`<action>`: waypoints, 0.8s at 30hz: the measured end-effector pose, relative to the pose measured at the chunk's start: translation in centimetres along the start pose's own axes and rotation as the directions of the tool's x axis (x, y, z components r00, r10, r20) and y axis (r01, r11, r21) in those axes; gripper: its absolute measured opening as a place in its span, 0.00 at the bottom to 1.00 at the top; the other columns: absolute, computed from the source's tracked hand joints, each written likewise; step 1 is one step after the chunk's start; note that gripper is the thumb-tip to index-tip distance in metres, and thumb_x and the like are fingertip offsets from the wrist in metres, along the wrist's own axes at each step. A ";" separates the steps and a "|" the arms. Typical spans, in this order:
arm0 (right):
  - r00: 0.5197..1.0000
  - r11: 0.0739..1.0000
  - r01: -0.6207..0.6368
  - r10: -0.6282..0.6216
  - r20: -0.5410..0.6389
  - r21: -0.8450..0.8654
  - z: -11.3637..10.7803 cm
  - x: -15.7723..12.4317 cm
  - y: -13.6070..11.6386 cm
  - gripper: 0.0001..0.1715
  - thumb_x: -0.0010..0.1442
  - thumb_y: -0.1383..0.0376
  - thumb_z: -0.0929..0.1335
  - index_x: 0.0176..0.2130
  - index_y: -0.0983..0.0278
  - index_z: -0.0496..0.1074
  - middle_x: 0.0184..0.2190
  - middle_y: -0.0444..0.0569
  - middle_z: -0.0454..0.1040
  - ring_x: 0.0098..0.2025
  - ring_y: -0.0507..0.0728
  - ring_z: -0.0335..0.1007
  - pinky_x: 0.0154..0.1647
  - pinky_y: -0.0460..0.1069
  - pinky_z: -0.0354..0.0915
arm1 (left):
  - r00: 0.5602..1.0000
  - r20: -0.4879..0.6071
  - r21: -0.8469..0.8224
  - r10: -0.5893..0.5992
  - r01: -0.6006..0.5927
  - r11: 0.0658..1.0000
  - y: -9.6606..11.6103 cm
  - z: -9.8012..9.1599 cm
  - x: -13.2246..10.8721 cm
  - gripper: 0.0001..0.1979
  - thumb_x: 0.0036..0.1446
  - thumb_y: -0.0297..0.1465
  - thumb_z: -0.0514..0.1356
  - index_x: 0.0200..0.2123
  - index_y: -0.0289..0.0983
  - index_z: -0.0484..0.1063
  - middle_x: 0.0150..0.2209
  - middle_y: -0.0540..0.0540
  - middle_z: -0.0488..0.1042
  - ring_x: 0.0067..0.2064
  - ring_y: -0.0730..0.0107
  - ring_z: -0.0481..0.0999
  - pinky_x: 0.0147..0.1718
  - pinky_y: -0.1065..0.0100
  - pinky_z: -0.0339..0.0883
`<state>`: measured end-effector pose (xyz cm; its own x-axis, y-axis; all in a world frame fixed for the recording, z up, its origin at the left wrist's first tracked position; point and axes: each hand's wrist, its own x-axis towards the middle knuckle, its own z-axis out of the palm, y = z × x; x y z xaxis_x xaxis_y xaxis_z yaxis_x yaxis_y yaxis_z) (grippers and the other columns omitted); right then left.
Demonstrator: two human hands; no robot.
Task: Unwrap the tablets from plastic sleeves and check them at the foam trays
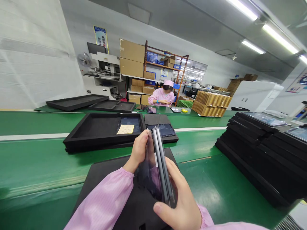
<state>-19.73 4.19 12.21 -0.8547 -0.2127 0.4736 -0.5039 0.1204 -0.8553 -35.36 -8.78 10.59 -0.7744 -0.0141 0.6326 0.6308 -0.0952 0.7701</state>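
Two thin tablets (161,166) stand on edge between my hands, pressed flat against each other, with clear plastic film around them. A small white label shows on the side of one. My left hand (139,150) grips their far upper edge, its fingertips partly hidden behind them. My right hand (183,198) cups the near right side, thumb at the lower corner and fingers along the outer face. Below them lies a flat black foam tray (105,182) on the green bench.
Ahead, a black foam tray (83,129) holds a tablet with a yellow sticker sheet (126,129); beside it another tablet (165,129) lies on foam. Stacked black trays (259,159) stand at right, cardboard dividers (211,103) farther back. A co-worker (161,95) in pink sits across the bench.
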 end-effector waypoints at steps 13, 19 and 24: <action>0.998 0.996 0.042 -0.045 -0.037 -0.075 -0.4 -0.5 0.1 0.45 0.52 0.71 0.67 0.66 0.49 0.60 0.65 0.39 0.64 0.68 0.58 0.59 0.67 0.48 0.58 | 0.998 0.062 0.121 -0.017 0.009 0.993 0.8 0.1 -0.4 0.26 0.60 0.56 0.48 0.24 0.41 0.64 0.19 0.53 0.62 0.22 0.67 0.62 0.23 0.66 0.57; 0.993 0.974 0.027 -0.052 -0.107 -0.223 -0.4 -0.4 0.0 0.48 0.48 0.76 0.65 0.65 0.48 0.61 0.63 0.37 0.67 0.66 0.54 0.62 0.66 0.45 0.59 | 1.000 0.020 0.177 0.024 -0.027 0.984 1.1 0.2 -0.5 0.24 0.61 0.52 0.49 0.24 0.41 0.66 0.19 0.53 0.64 0.22 0.67 0.64 0.24 0.66 0.59; 0.994 0.958 0.029 -0.057 -0.090 -0.285 -1.0 -0.4 0.0 0.48 0.46 0.76 0.65 0.64 0.53 0.63 0.61 0.43 0.70 0.63 0.58 0.67 0.65 0.49 0.63 | 0.985 -0.069 0.189 0.158 -0.143 0.972 1.4 0.0 -1.0 0.18 0.59 0.47 0.55 0.38 0.41 0.76 0.36 0.45 0.80 0.38 0.59 0.78 0.40 0.62 0.71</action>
<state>-19.51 5.22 12.19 -0.8324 -0.1306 0.5385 -0.5431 0.3856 -0.7460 -33.70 -8.85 10.99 -0.6662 -0.0979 0.7394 0.7329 0.0974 0.6733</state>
